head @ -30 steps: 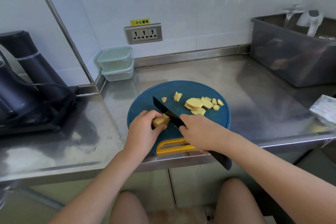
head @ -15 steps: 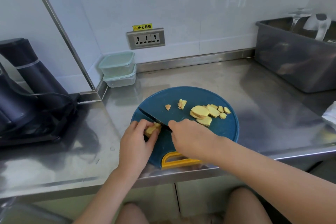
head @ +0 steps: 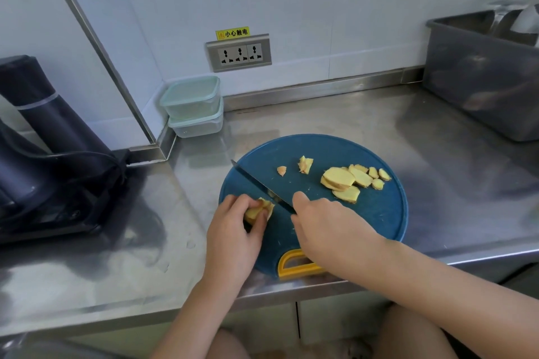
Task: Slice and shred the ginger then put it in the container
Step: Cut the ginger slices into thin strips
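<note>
Stainless worktop [head: 379, 131] runs below a white wall. At far left I see a dark appliance [head: 43, 131], then two stacked lidded containers [head: 192, 105] in the back corner. On the round blue cutting board [head: 376, 213], the left hand [head: 230, 236] has its fingers [head: 234, 202] curled round a ginger chunk [head: 259, 208] near the board's left edge. The knife [head: 256, 183] lies against the chunk's right side, gripped by the right hand [head: 329, 227]. Ginger slices [head: 347, 181] sit further right, apart from both hands. A grey tub [head: 478, 87] stands far right.
</note>
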The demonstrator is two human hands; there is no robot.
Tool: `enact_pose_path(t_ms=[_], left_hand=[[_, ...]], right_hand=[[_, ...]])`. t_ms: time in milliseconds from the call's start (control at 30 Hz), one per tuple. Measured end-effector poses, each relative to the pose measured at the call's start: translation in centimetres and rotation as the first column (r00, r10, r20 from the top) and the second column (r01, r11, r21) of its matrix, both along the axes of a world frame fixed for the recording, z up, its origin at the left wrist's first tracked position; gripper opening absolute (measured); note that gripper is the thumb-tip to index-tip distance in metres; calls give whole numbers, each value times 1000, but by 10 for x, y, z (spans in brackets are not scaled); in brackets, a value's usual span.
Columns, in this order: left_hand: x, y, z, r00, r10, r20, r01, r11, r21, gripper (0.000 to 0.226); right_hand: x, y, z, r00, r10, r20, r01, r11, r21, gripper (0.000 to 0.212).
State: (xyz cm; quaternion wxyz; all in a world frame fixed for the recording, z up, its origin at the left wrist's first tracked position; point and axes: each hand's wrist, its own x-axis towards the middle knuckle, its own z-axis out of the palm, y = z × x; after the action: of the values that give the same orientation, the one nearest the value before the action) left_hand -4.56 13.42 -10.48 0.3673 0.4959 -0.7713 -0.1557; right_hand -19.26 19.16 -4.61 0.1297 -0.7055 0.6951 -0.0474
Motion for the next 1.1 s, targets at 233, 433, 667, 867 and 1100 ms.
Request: enact_pose_path(t_ms=[233, 433, 667, 867, 1100], left_hand=[[-2, 1, 2, 997, 8, 82, -8, 1000, -10, 7], [-4, 2, 4, 994, 32, 103, -31, 999, -4, 11], [-4, 2, 6, 994, 29, 102, -30, 999, 15, 14], [-4, 4, 9, 996, 32, 80, -35, 998, 43, 11], [-3, 4, 7, 993, 26, 113, -28, 1000, 12, 26]], right_hand=[[-12, -5, 8, 995, 63, 77, -62, 998, -25, 14], [-10, -10, 16, 993, 110, 29, -110, 994, -25, 13], [-9, -10, 19, 984, 172, -33, -173, 985, -20, 12], [-5, -6, 11, 986, 164, -43, -165, 986, -15, 9], [5, 3, 2, 978, 89, -190, -95, 995, -24, 17]])
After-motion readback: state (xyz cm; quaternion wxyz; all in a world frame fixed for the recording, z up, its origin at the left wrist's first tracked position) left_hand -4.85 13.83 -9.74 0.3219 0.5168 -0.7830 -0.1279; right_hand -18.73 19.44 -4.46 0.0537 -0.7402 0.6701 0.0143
